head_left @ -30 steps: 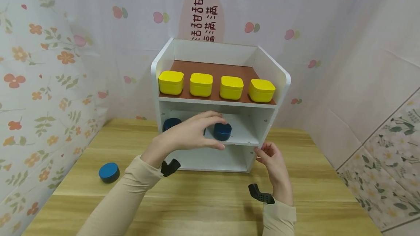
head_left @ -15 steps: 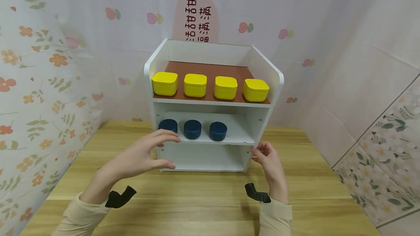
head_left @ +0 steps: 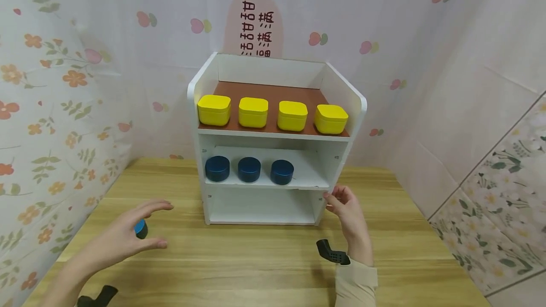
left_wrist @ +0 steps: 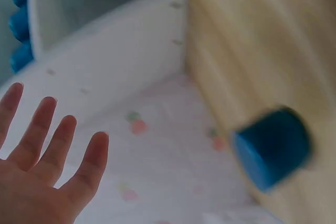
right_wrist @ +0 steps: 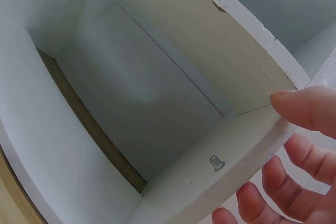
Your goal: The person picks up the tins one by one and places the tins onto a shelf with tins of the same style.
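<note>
My left hand (head_left: pixel 121 238) is over the left of the table, fingers spread and thumb apart, holding nothing. Partly behind it in the head view is a round blue tin (head_left: pixel 141 229). The left wrist view shows that tin (left_wrist: pixel 275 148) blurred on the wood, apart from the fingers. My right hand (head_left: pixel 347 210) grips the right side panel of a small white shelf unit (head_left: pixel 264 206). Its thumb (right_wrist: pixel 307 108) lies on the panel's front edge and the other fingers curl along the outside. Three dark blue round tins (head_left: pixel 249 169) stand on the middle shelf, left to centre.
Several yellow square boxes (head_left: pixel 253 112) line the front of the brown top shelf. A small clear peg (right_wrist: pixel 216 162) sticks out inside the right panel. The wooden table (head_left: pixel 239 264) backs onto a patterned curtain (head_left: pixel 162 79).
My left hand has drawn back from the middle shelf, down and left to the loose blue tin, leaving the shelf's tins in view. My right hand keeps its grip on the shelf unit.
</note>
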Motion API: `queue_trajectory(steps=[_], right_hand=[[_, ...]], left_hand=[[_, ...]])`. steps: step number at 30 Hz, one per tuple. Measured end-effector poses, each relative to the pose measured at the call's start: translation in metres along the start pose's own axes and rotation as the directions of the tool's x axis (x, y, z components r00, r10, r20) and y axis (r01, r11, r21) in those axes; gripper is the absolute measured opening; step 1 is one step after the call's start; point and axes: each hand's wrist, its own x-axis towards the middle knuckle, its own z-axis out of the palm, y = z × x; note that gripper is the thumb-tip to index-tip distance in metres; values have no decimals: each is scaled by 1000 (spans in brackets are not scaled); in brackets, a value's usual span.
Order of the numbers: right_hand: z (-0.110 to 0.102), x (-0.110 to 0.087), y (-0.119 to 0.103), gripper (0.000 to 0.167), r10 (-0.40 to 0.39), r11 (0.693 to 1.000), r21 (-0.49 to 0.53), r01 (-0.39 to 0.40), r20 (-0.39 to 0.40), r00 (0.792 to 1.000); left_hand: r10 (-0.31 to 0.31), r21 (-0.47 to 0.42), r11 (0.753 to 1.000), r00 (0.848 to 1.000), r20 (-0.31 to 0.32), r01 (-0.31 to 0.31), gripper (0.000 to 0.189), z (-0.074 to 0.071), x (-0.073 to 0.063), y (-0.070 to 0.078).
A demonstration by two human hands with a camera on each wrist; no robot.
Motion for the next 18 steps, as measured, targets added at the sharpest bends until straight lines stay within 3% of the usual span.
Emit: queue_trajectory(steps=[2,7,13,18], right_hand=[[0,0,0,27,-3,1000,-3,3,2,1000],[1,1,1,26,-1,1000,0,1,-4,1000],[1,1,1,27,4,1000,-8,-4,-12,1000],[1,1,0,27,8,1000,-18,-8,-9,1000]], left_hand=[[-35,24,999,999,-11,36,69,-2,-10,-11],[-33,34,999,997,-63,35,72,-5,-29,-32],[-24,41,999,995,-99,28,75,-12,-40,-57],[-28,48,998,996,-84,32,73,-17,-46,-76]])
